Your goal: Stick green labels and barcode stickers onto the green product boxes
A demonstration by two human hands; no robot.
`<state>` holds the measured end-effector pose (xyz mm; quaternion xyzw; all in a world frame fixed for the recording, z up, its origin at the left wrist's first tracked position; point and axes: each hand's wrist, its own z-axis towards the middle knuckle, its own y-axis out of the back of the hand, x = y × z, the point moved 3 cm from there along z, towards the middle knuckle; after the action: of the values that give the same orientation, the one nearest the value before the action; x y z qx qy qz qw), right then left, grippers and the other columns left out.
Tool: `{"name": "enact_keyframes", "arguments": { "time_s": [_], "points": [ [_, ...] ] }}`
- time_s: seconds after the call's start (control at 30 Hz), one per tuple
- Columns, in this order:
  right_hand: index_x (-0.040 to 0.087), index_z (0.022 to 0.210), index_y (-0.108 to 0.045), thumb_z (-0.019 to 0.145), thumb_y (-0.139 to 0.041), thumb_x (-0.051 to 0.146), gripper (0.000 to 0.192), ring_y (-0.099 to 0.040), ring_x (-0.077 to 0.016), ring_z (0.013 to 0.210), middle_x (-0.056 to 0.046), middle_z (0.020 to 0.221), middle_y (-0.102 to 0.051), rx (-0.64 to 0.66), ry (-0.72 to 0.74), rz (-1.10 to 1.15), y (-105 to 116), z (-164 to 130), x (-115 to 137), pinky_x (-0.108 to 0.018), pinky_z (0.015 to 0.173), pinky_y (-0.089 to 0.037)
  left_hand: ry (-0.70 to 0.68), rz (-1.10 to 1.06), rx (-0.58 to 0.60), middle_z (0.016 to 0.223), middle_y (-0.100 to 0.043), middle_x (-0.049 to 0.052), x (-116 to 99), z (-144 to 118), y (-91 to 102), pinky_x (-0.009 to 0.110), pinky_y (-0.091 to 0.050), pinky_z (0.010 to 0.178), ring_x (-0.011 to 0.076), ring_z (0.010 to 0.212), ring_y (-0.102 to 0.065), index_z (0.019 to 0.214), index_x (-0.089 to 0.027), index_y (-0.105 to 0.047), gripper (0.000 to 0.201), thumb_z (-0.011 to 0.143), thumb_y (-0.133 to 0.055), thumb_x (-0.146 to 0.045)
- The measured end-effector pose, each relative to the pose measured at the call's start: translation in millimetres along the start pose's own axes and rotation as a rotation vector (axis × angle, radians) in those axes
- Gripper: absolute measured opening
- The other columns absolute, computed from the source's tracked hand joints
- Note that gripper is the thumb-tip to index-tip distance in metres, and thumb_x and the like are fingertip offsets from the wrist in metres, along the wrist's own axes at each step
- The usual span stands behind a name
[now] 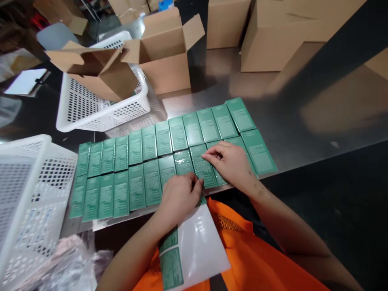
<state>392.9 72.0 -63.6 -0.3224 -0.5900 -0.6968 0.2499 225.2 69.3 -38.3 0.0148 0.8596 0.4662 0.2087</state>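
Two rows of flat green boxes (136, 169) lie side by side on a steel table (303, 117). My right hand (232, 163) rests fingertips on a green box (200, 165) in the near row. My left hand (178, 196) is closed at the table's near edge, pinching what looks like a green label against that box. A white backing sheet (197, 246) with green labels (171, 264) hangs below the edge onto my orange clothing (257, 258).
Two white perforated baskets stand to the left, one near (27, 194) and one farther back (87, 109) holding an open cardboard carton (100, 72). Another open carton (166, 52) and closed cartons (279, 32) stand behind. Crumpled plastic wrap (72, 262) lies lower left.
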Motion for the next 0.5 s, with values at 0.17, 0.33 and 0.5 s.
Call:
{"name": "enact_keyframes", "arguments": {
  "time_s": [0.17, 0.33, 0.5],
  "points": [
    [0.021, 0.078, -0.075, 0.085, -0.073, 0.024, 0.008, -0.059, -0.0146, 0.068, 0.000, 0.076, -0.066, 0.000, 0.008, -0.017, -1.1, -0.8, 0.9, -0.027, 0.065, -0.041, -0.001, 0.037, 0.020, 0.066, -0.069, 0.007, -1.8, 1.9, -0.6, 0.031, -0.026, 0.058, 0.0245, 0.068, -0.063, 0.081, -0.022, -0.070, 0.031, 0.093, -0.046, -0.039],
    [0.021, 0.078, -0.074, 0.086, -0.072, 0.025, 0.009, -0.060, -0.0154, 0.069, -0.001, 0.077, -0.067, 0.003, 0.016, -0.024, -1.9, -2.1, 1.6, -0.028, 0.067, -0.042, -0.031, 0.043, 0.021, 0.070, -0.071, 0.009, -2.2, 2.3, -0.9, 0.032, -0.024, 0.058, 0.0270, 0.070, -0.065, 0.083, -0.022, -0.071, 0.033, 0.094, -0.045, -0.039],
    [0.021, 0.079, -0.074, 0.087, -0.072, 0.025, 0.009, -0.060, -0.0159, 0.070, -0.001, 0.078, -0.068, -0.004, 0.015, -0.038, -1.5, -2.2, 2.2, -0.028, 0.067, -0.042, -0.040, 0.067, 0.021, 0.072, -0.073, 0.010, -2.3, 2.4, -1.1, 0.032, -0.024, 0.058, 0.0283, 0.071, -0.066, 0.083, -0.022, -0.072, 0.033, 0.094, -0.045, -0.038]
  ]
}}
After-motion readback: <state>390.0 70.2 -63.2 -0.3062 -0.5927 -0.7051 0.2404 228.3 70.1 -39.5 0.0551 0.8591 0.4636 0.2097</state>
